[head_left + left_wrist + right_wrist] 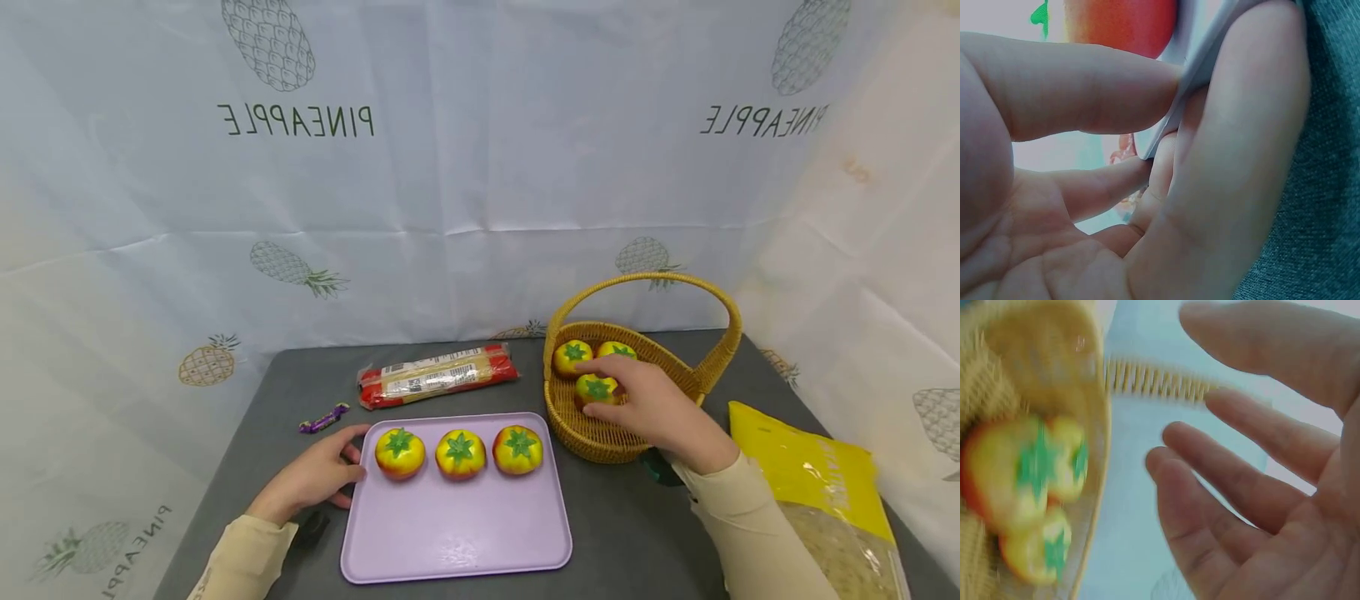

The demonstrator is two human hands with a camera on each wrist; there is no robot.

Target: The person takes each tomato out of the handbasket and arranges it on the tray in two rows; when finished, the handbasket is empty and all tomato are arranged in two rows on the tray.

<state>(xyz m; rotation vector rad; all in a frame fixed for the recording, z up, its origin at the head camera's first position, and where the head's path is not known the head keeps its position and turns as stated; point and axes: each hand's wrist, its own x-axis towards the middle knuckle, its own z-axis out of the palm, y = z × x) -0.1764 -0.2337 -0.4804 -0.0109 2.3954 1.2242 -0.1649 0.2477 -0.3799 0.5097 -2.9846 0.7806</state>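
My left hand [318, 471] pinches the left rim of a lilac tray [457, 542], thumb above and fingers beneath the edge in the left wrist view. Along the tray's far side stand three yellow-and-red fruits with green star-shaped leaves, a left one [400, 464], a middle one [461, 468] and a right one [517, 461]. Over the wicker basket [600, 452] is my right hand [652, 404], its fingers spread and holding nothing. Three similar fruits lie inside the basket; the nearest one [592, 401] sits between thumb and fingers in the head view. The right wrist view shows these fruits [1004, 472] apart from the hand.
A red-ended packet [438, 377] lies behind the tray, with a purple wrapped candy [324, 418] to its left. The basket's tall handle [645, 277] arches over it. A yellow bag [810, 467] lies at the right, beside the right forearm. A printed curtain [465, 183] hangs behind the table.
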